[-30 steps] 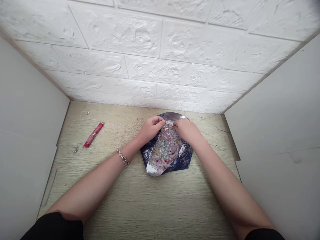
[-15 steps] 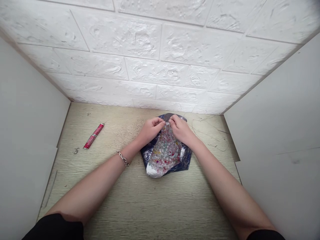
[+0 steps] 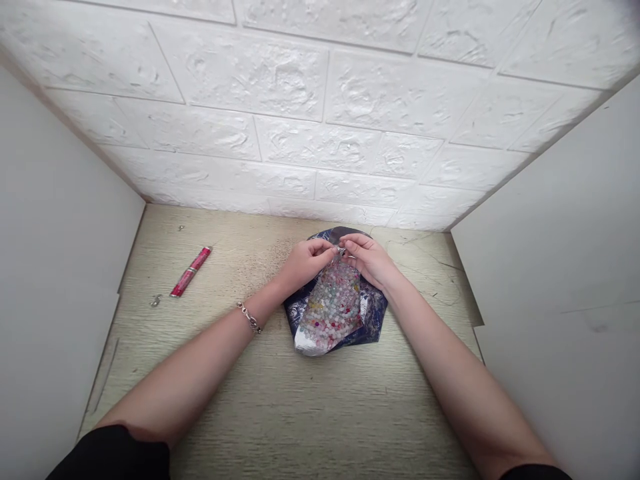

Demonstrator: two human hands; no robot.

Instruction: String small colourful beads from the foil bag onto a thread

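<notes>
A clear plastic bag of small multicoloured beads (image 3: 331, 308) lies on a dark blue patterned sheet (image 3: 373, 319) in the middle of the wooden table (image 3: 280, 400). My left hand (image 3: 303, 263) and my right hand (image 3: 370, 260) meet at the bag's far end. Both pinch the top of the bag with thumb and fingers closed on the plastic. A silver bracelet (image 3: 249, 318) sits on my left wrist.
A red tube (image 3: 191, 271) lies at the left of the table, with a small metal clasp (image 3: 156, 301) near it and another tiny metal bit (image 3: 181, 228) farther back. White panels stand close on both sides and a white brick-pattern wall at the back.
My right hand has slid from lying on the beads up to the bag's top, meeting my left hand there. The bag's mouth is drawn narrower.
</notes>
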